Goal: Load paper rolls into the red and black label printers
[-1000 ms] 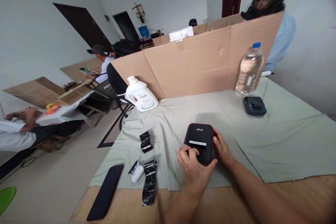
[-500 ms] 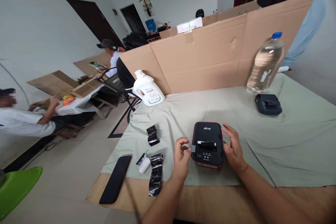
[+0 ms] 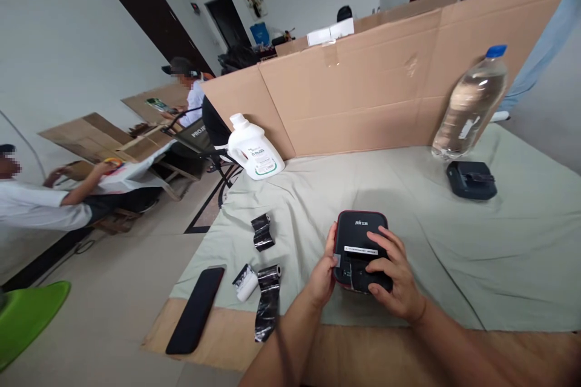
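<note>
Device (image 3: 353, 234), left hand (image 3: 324, 273) against its side, right hand (image 3: 400, 283) spread atop

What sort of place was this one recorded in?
Probably a makeshift shared workroom, judging by the cardboard standing upright along the far side of the cloth-covered table, and a person in white seated at another table off to the left.
</note>
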